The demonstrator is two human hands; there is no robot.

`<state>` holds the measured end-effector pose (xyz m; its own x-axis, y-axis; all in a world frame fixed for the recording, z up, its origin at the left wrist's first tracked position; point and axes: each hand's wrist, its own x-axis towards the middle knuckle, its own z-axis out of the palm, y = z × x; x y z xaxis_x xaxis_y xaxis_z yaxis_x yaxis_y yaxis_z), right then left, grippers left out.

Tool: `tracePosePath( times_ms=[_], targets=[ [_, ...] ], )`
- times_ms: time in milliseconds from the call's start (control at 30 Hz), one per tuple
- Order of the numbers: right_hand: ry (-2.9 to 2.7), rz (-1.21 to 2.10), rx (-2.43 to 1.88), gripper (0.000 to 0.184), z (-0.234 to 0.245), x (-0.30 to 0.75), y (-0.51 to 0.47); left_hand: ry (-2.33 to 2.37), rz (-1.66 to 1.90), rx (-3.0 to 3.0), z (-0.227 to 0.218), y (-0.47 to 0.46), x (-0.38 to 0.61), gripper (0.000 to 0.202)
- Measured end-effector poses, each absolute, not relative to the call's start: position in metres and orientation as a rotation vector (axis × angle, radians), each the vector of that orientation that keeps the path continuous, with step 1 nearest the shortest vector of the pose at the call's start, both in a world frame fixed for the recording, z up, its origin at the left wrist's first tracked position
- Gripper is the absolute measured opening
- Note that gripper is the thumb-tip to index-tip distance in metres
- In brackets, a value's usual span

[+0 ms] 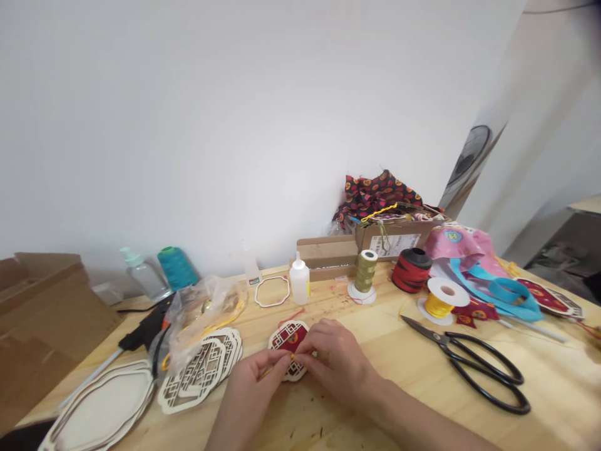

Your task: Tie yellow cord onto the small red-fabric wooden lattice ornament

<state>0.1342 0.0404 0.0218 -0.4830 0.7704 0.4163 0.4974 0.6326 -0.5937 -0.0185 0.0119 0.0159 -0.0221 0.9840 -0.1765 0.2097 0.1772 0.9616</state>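
A small lattice-edged wooden ornament backed with dark red fabric (pixel 285 338) lies on the wooden table, partly covered by my fingers. Above its lower half, my left hand (pixel 263 376) and my right hand (pixel 335 357) meet fingertip to fingertip. Both are closed in a pinch on a thin yellow cord (pixel 293 357), of which only a short bit shows between them. A loose red thread (pixel 293 316) lies just behind the ornament. To the left are stacked cut-out wooden lattice frames (pixel 201 376).
Black-handled scissors (pixel 488 363) lie at right, near a yellow cord spool (pixel 441 300), a red thread cone (pixel 412 270) and an olive thread spool (pixel 365 272). A glue bottle (pixel 299 283) stands behind. Cardboard boxes (pixel 61 313) and a plastic bag (pixel 201 313) occupy the left.
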Motion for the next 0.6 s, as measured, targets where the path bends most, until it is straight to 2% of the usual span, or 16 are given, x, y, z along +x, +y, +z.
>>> tracePosePath(
  times_ms=[367,600],
  targets=[
    [-2.227,0.561,-1.041,0.005,0.0169,0.1311,0.0409,1.491,0.905,1.299,0.0226,0.0115,-0.0169,0.021],
    [-2.177,0.577,-1.126,0.006,0.0236,0.1384,0.0421,1.497,0.919,1.326,0.0215,0.0095,-0.0159,0.024]
  ],
)
